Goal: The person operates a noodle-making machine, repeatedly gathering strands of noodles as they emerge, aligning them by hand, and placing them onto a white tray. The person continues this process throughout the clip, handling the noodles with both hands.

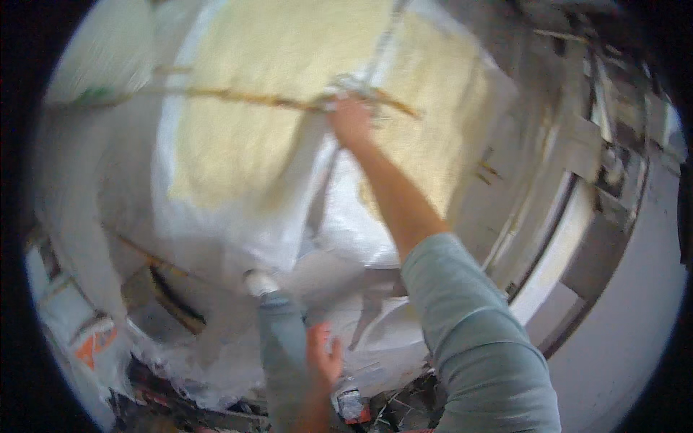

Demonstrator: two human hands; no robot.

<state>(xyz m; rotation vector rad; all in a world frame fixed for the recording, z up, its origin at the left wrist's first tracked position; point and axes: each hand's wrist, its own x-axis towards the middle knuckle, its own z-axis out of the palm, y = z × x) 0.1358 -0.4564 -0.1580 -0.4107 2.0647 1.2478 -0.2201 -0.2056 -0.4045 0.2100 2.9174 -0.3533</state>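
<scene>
My right hand [351, 121] reaches far forward, its fingers closed at a whitish tangle [346, 88] on the seam between two large pale-yellow and white sheeted pieces [267, 58]. What it grips is blurred and hidden. A thin yellow-brown stick or strap [253, 97] runs left from that tangle, and a short similar piece [397, 106] sticks out to its right. My left hand [325, 355] hangs low, beside my grey-green leg [283, 332] and its white shoe [260, 281]. Its fingers are loosely apart and nothing shows in them.
White plastic-like sheeting [354, 227] drapes toward me. A brown box-like object [162, 296] lies at the left, with an orange-marked white item [96, 345] beyond it. Dark scraps [404, 404] litter the near edge. Long boards or ledges [552, 252] line the right side beside a grey surface [628, 332].
</scene>
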